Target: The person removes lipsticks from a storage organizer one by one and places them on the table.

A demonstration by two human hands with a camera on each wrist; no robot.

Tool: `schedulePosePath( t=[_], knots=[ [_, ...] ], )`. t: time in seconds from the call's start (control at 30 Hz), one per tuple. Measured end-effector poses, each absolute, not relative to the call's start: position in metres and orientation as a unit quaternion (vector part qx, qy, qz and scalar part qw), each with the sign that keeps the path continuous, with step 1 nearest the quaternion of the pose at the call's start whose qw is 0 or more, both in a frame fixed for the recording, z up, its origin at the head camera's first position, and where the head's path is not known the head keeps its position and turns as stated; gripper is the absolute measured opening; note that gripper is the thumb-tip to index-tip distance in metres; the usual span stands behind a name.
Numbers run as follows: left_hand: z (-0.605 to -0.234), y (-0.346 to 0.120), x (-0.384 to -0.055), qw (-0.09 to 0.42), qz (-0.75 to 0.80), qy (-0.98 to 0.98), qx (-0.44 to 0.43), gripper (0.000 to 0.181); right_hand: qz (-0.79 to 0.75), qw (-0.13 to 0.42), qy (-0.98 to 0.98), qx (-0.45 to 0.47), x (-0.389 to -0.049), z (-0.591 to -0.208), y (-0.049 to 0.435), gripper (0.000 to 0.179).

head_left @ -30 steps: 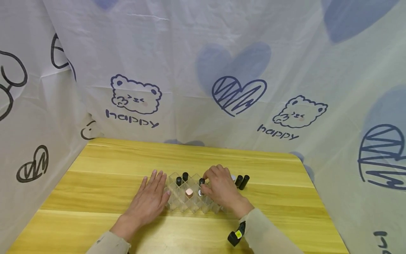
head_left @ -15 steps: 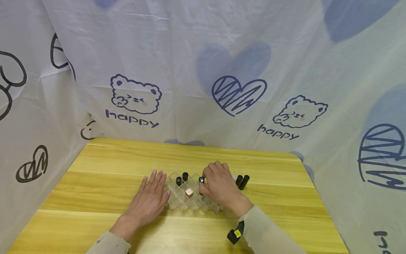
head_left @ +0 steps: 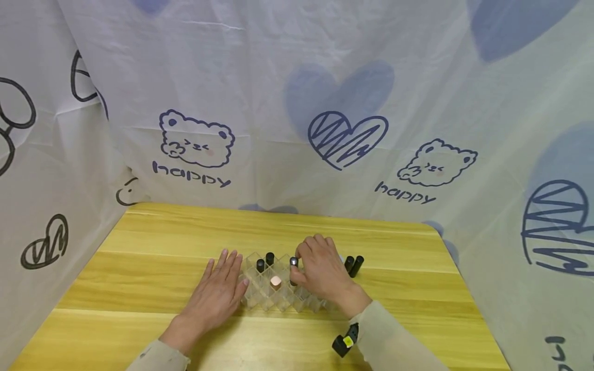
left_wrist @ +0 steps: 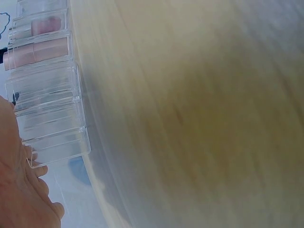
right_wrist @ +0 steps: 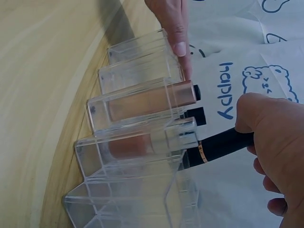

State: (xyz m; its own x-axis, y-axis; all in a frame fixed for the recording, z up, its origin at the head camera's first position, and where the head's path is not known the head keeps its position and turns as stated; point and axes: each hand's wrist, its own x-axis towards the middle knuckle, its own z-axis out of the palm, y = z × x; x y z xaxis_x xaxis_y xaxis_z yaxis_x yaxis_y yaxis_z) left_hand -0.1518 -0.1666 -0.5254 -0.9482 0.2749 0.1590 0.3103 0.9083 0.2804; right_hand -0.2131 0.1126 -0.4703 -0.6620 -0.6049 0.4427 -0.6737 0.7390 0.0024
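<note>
Right hand [head_left: 322, 270]: thumb and fingers pinching a black tube [right_wrist: 223, 146] with a thin gold band, gripped by its upper part. Tube leans, lower end at the rim of the clear organizer [right_wrist: 142, 194], right below the grip. Can't tell for sure how far it sits inside a compartment; the rim and the neighbouring tube block that bit.

Left hand [head_left: 215, 291]: holding nothing, fingers straight, well left of the grip, thumb at the organizer's left end.

Around the pinch: a clear-capped tube [right_wrist: 130, 146] with a pinkish body stands in a compartment just beside the grip, on the person's side. A rose-gold tube [right_wrist: 142, 99] is upright in another compartment, left of the grip and closer to the person. Two black-capped tubes [head_left: 270, 258] stand in back compartments, left of the grip. Right of the grip, past the hand, two more black tubes [head_left: 357, 266] sit side by side.

Organizer is on the wood-grain table [head_left: 185, 232], spanning from under the grip across to the left hand.
</note>
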Motion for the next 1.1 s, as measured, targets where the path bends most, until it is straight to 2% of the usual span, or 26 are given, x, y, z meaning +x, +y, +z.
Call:
schedulePosePath(
  t=[0.37,0.83,1.1],
  knots=[
    [-0.528,-0.167,-0.152,0.063,-0.149,-0.975,-0.151,0.066,0.099,0.250,-0.895,0.355,-0.208,-0.456,0.114,0.018],
    [-0.529,-0.166,-0.152,0.063,-0.149,-0.975,-0.153,0.066,0.100,0.270,-0.893,0.346,-0.203,-0.449,0.125,0.016],
    [-0.529,-0.166,-0.153,0.065,-0.147,-0.975,-0.153,0.066,0.089,0.261,-0.901,0.335,-0.200,-0.450,0.137,0.016]
  ],
)
